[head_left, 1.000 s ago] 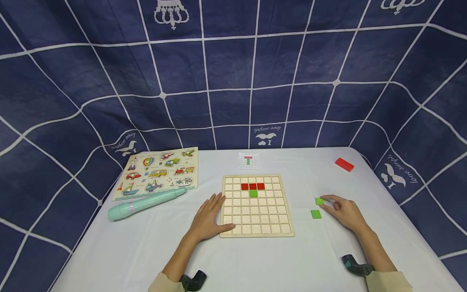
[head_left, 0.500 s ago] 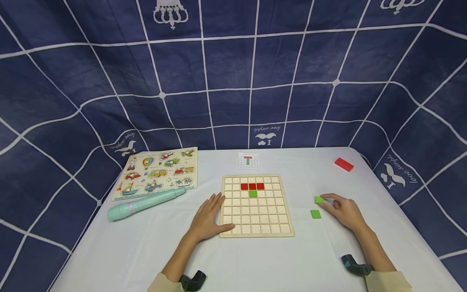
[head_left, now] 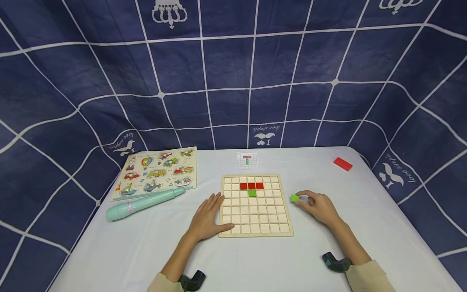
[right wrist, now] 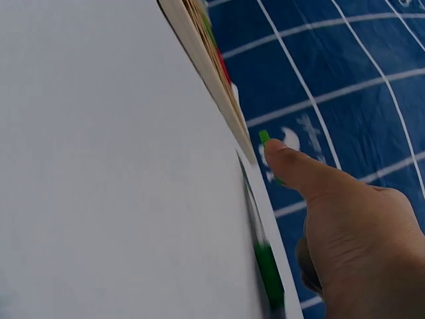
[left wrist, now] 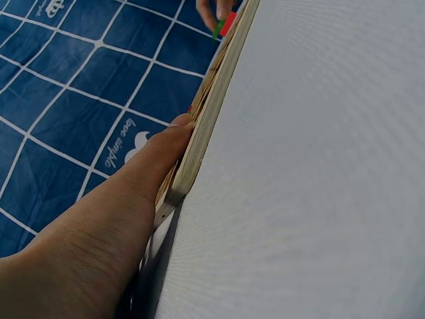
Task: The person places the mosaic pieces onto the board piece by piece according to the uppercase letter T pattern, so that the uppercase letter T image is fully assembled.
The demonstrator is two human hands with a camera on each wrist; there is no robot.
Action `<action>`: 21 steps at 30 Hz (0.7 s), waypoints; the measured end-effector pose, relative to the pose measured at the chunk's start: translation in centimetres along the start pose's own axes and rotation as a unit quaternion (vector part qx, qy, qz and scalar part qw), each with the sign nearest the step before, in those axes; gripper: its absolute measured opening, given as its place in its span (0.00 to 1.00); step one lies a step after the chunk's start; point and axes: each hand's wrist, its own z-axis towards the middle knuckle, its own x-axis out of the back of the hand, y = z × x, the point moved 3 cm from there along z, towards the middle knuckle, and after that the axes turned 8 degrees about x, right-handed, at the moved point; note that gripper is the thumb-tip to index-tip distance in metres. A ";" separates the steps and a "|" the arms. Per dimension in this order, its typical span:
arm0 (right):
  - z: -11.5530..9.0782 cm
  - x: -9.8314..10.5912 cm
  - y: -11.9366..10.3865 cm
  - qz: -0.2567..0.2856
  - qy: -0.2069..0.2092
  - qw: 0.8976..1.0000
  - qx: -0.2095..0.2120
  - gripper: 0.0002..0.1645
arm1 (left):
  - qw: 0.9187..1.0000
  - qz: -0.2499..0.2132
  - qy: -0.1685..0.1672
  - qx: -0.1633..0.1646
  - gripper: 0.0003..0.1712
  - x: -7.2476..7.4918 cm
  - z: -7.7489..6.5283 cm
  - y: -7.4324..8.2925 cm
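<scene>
My left hand (head_left: 205,219) rests on the left side of a wooden grid board (head_left: 255,219), fingers spread along its edge and thumb over the lower left squares. Three red tiles (head_left: 251,186) lie in a row on the board, with one green tile (head_left: 252,193) below the middle one. Just right of the board, my right hand (head_left: 321,209) pinches another green square tile (head_left: 295,198) between thumb and fingertips. In the right wrist view this pinched tile (right wrist: 264,137) shows above the thumb tip. A further green tile (right wrist: 269,272) lies on the table, hidden behind the right hand in the head view.
A small pattern card (head_left: 247,161) lies behind the board. Farther right is a red block (head_left: 343,164). At the left lie a picture puzzle board (head_left: 157,172) and a mint-green pen-shaped object (head_left: 146,203). A dark blue curtain (head_left: 226,73) surrounds the table's back.
My right hand has lifted the green tile it pinched and carried it left to beside the board's right edge. My left hand stays in place on the board.
</scene>
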 end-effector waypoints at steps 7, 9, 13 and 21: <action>2.6 -3.3 -3.9 0.016 -0.021 0.999 0.047 0.19 | 1.000 0.002 0.002 0.000 0.61 0.0 0.0 -0.1; 3.2 -4.2 -5.0 0.021 -0.027 0.998 0.057 0.19 | 1.000 0.003 0.004 -0.001 0.61 -0.1 0.0 -0.1; 4.3 -5.8 -6.6 0.031 -0.032 0.996 0.075 0.18 | 1.000 0.004 0.008 -0.005 0.61 -0.1 0.0 -0.2; 5.5 -7.4 -8.4 0.030 -0.022 0.995 0.090 0.19 | 1.000 0.003 0.003 0.000 0.61 0.0 0.0 -0.1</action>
